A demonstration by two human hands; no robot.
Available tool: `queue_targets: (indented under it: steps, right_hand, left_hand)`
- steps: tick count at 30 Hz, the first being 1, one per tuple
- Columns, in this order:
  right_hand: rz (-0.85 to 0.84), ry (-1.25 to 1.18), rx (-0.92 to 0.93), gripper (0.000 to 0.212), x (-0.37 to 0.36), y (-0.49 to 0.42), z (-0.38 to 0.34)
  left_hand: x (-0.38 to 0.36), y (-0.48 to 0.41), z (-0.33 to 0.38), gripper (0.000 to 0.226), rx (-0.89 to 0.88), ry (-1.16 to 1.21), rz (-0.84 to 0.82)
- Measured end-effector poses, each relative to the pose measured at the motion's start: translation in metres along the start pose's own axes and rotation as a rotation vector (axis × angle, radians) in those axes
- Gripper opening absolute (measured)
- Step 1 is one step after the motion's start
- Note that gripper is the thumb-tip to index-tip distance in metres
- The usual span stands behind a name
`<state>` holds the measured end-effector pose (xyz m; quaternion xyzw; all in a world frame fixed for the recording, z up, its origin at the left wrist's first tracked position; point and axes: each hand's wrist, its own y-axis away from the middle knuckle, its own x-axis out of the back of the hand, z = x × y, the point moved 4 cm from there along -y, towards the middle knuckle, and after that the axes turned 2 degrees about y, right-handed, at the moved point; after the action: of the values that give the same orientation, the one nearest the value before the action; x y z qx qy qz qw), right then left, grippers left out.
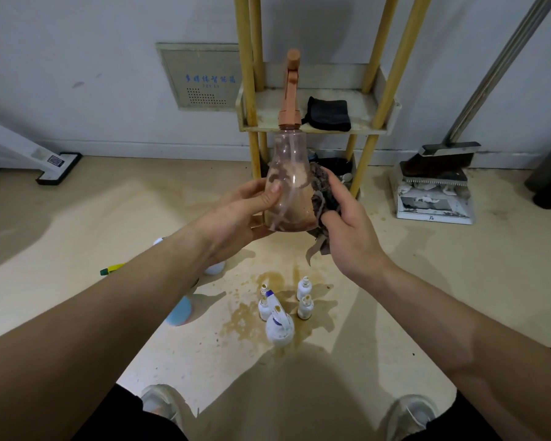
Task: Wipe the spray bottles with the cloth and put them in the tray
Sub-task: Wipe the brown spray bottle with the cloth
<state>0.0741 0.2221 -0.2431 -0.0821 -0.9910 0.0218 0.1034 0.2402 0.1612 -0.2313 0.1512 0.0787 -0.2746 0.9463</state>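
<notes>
The left hand (pixel 242 213) gripped the light-looking, slippery bottle (pixel 291 173) low down; the right hand (pixel 347 232) squeezed the soft cloth (pixel 323 187) at its 3 o'clock.

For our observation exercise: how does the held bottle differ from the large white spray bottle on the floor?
The held bottle is see-through with an orange spray head; the white bottle is opaque with a blue-and-white head. The left hand grips the held bottle, the right hand presses a cloth to it; the white bottle stands untouched on the floor. Both are upright and dirty.
</notes>
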Motion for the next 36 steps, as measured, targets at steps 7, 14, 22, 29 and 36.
queue_targets:
  steps: [7,14,22,29,36]
  right_hand:
    - [-0.03,0.171,0.184,0.067,-0.013,0.011,-0.015]
    - [-0.034,0.495,0.395,0.068,-0.016,0.018,-0.036]
    - [-0.068,0.207,0.174,0.076,-0.012,0.011,-0.029]
    - [-0.052,0.085,0.079,0.073,-0.001,0.006,-0.026]
    - [-0.068,0.232,0.238,0.07,-0.005,0.012,-0.042]
  left_hand:
    - [0.001,-0.005,0.001,0.108,-0.001,0.055,0.012]
    - [-0.01,-0.003,-0.001,0.067,-0.016,-0.026,0.026]
    - [-0.006,-0.006,-0.003,0.052,0.061,0.052,0.026]
    - [-0.008,0.0,-0.005,0.062,0.103,0.039,-0.01]
    - [-0.012,0.0,-0.007,0.064,0.071,0.058,-0.007]
